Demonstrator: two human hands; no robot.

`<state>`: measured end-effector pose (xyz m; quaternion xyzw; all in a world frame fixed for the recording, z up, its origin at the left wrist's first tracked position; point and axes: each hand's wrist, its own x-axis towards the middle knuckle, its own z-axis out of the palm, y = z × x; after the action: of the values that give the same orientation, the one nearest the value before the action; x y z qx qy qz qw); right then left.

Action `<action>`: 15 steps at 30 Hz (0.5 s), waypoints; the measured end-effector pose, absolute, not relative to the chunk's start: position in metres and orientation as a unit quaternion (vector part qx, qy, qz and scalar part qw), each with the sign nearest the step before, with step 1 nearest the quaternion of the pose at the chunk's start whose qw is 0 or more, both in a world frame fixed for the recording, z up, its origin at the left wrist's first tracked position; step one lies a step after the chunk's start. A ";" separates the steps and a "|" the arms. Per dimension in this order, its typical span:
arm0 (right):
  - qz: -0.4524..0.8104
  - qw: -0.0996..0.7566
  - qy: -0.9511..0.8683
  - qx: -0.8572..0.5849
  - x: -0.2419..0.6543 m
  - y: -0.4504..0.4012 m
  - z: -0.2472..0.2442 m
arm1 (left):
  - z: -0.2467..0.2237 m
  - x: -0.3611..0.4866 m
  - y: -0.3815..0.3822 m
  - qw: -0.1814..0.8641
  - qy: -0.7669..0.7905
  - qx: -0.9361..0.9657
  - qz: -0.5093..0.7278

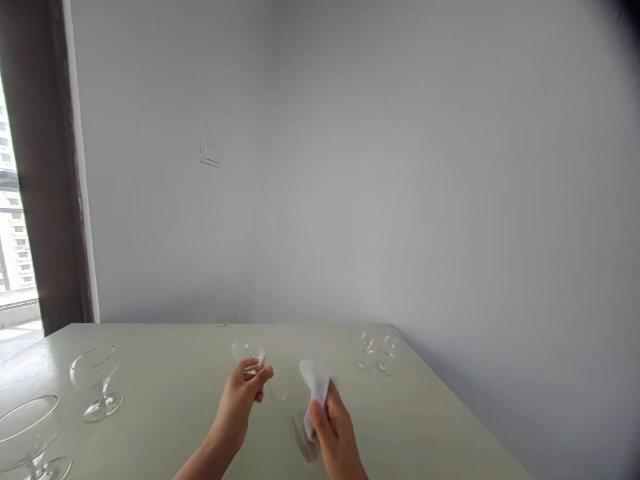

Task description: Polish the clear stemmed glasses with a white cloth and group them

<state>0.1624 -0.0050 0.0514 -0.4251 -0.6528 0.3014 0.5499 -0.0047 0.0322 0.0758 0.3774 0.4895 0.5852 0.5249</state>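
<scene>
My left hand (241,395) holds a small clear stemmed glass (249,353) by its bowl, lifted a little above the pale green table (170,387). My right hand (334,427) grips a white cloth (315,380) that sticks up from my fingers, just right of the glass and not touching it. Both hands hover over the table's near middle.
Two wide clear coupe glasses stand at the left, one (97,380) farther and one (31,437) at the near edge. Two small stemmed glasses (369,348) (389,350) stand at the far right by the grey wall. A window is at far left.
</scene>
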 end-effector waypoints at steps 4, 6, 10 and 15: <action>0.129 0.393 -0.856 -0.310 0.158 -0.008 0.055 | 0.072 0.002 0.030 0.635 0.421 0.344 0.549; 0.114 0.368 -0.862 -0.330 0.158 -0.010 0.062 | 0.075 0.006 0.025 0.675 0.385 0.337 0.531; 0.303 0.509 -0.738 -0.323 0.161 -0.009 0.077 | 0.093 0.013 0.009 0.702 0.335 0.311 0.546; 0.663 0.592 -0.358 -0.286 0.135 -0.009 0.072 | 0.108 0.023 -0.008 0.650 0.294 0.306 0.630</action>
<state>0.1346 -0.0089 0.0723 -0.2856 -0.3582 0.6627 0.5924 0.0230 -0.0084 0.1082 0.3057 0.2940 0.6302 0.6504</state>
